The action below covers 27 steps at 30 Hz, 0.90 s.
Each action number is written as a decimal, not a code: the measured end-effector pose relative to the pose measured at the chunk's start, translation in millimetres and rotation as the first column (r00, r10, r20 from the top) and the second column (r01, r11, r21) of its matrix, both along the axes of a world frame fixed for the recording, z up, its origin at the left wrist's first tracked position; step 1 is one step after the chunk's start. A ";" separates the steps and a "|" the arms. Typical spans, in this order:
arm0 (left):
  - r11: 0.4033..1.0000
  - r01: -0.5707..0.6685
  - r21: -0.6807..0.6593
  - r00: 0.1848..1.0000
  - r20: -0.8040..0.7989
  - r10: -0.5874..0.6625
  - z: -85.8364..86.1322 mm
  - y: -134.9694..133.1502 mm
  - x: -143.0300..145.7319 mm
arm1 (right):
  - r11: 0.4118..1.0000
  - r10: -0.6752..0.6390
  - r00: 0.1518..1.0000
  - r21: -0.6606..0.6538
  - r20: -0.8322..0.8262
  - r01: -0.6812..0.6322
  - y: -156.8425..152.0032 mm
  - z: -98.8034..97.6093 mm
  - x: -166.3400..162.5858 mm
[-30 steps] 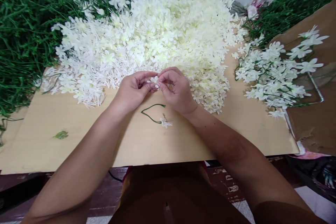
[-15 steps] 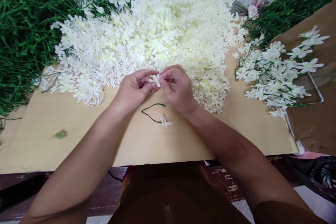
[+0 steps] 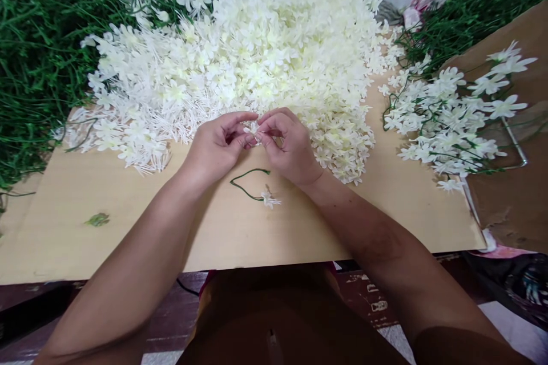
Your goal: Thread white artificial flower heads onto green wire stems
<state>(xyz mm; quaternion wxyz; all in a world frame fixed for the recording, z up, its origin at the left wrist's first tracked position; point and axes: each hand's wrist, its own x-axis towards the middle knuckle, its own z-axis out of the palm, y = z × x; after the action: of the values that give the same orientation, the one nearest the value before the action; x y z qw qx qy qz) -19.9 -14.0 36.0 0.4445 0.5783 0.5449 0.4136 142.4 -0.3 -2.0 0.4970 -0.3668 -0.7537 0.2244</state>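
Between the fingertips of both hands is a small white artificial flower (image 3: 252,129), partly covered by the fingers. My left hand (image 3: 218,142) pinches it from the left with thumb and forefinger. From the right, my right hand (image 3: 286,144) pinches at the same blossom, its fingertips touching or nearly touching the left ones. Just below the hands, a bent green stem (image 3: 245,187) lies on the tabletop with a small white flower (image 3: 270,199) at its lower end. Directly behind the hands rises a big heap of loose white flowers (image 3: 274,57).
Green plastic stems (image 3: 38,57) are piled at the left, and more green stems (image 3: 475,17) at the back right. Flowers on stems (image 3: 449,120) lie at the right beside a brown cardboard sheet (image 3: 509,199). A green scrap (image 3: 98,219) rests on the tabletop (image 3: 141,239).
Both hands have stayed nearly in place. The flower between them has turned slightly and shows less of its open face, more covered by the fingers.
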 end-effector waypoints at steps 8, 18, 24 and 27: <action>1.000 0.024 0.020 1.000 -0.014 -0.024 -8.0 1.3 -3.1 | 0.997 -0.031 0.998 0.078 0.047 0.027 -1.3 1.2 1.4; 0.987 0.064 0.149 0.973 -0.228 -0.029 -11.7 0.6 -3.9 | 0.992 -0.091 0.986 0.097 0.142 0.078 -4.4 0.8 -3.9; 0.970 0.075 0.233 0.976 -0.215 -0.024 -13.3 2.1 -4.9 | 0.995 0.002 1.000 -0.103 -0.008 -0.003 -1.2 0.6 -0.8; 0.973 0.084 0.214 0.981 -0.189 -0.043 -10.4 2.2 -3.4 | 0.978 0.080 0.988 -0.179 -0.129 -0.103 0.1 -0.1 -1.0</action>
<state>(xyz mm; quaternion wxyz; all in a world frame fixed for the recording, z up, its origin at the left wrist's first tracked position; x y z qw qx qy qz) -23.3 -11.8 25.6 0.3385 0.6768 0.5153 0.4023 141.4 -0.2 -2.1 0.4946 -0.3622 -0.7141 0.3381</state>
